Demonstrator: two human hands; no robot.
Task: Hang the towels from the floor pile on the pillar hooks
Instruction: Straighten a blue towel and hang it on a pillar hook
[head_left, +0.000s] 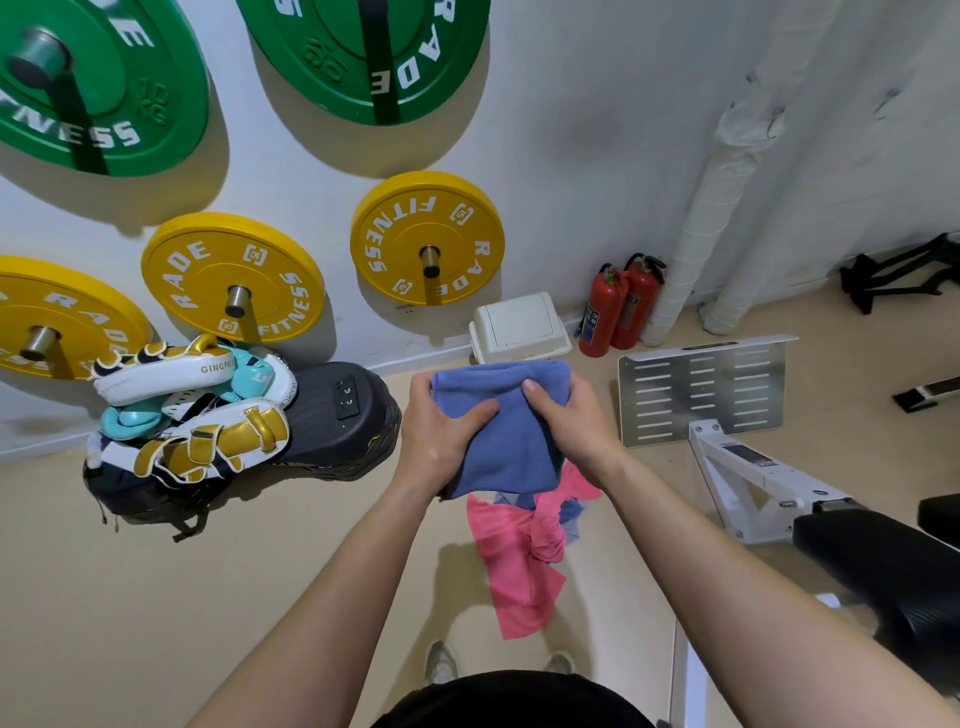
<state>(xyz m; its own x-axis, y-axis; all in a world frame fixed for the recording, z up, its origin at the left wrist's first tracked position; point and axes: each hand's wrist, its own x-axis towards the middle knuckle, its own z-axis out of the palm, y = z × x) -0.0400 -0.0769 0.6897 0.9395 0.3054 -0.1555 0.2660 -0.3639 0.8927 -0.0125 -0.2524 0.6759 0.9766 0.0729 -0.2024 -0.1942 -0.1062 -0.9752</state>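
Out in front at waist height, both hands are on a blue towel (506, 431), folded into a thick pad and held up off the floor. The left hand (441, 434) has its fingers (421, 387) curled over the towel's top left corner, thumb pressed flat across the front, a firm closed grip. The right hand (563, 426) mirrors it on the other side, thumb (535, 397) dug into the cloth near the top edge, the other fingers wrapped behind and out of sight. The towel's lower edge hangs free between the wrists.

Directly below, on the tan floor (260, 571), lies the pile: a pink towel (514, 556) sprawled and crumpled, with a bit more blue cloth (569, 512) peeking out from under it. The person's two shoes (441, 662) stand just short of that pile.

To the left, boxing pads (192, 415) in white, gold and teal are heaped on a black bag (332, 415) against the wall. Yellow weight plates (234, 278) and green weight plates (104, 88) hang on wall pegs above. Beyond the hands sits a white lidded bin (519, 327), with two red fire extinguishers (618, 309) just beside it. A perforated metal footplate (706, 389) stands to the right.
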